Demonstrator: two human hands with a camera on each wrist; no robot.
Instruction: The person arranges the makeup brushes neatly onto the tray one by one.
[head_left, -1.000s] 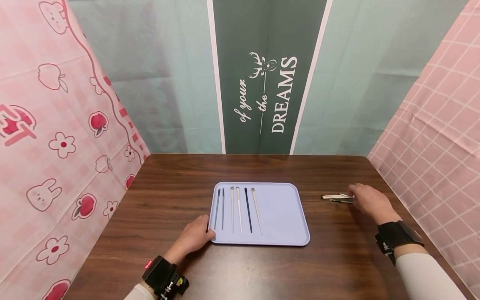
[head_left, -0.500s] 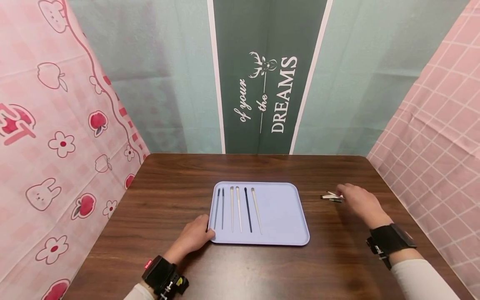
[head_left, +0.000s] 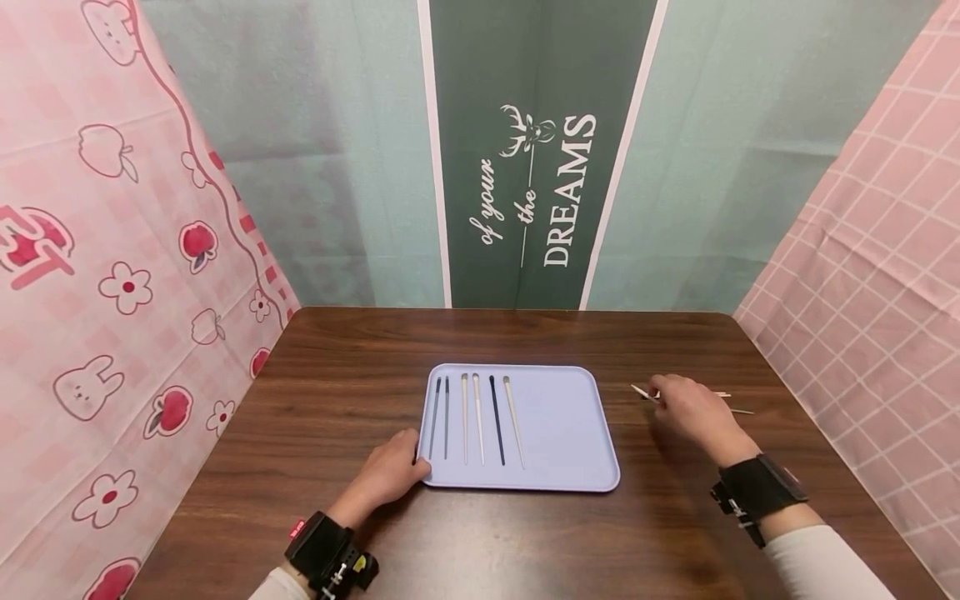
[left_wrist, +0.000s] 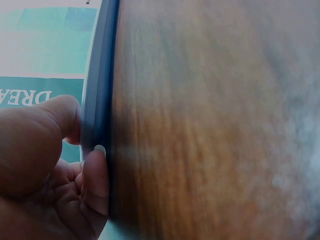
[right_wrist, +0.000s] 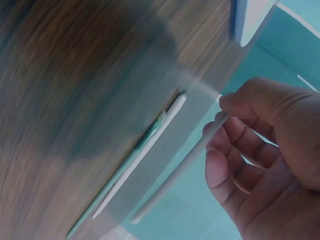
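Right hand (head_left: 690, 410) pinches a pale chopstick (right_wrist: 175, 172) right of the tray (head_left: 570, 433), left hand (head_left: 390, 471) grips its rim; a loose grip could drop it.

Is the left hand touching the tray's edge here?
Touching. The left wrist view shows the left hand with thumb and a fingertip pressed against the tray rim; the head view agrees, hand at the tray's near left corner.

A dark wood-grain table (head_left: 360, 350) fills the near ground; a pale green backdrop (head_left: 315, 167) with a dark green banner (head_left: 525, 67) hangs behind; a pink cartoon-print cloth (head_left: 90, 275) hangs left; a pink checked cloth (head_left: 870, 258) hangs right.
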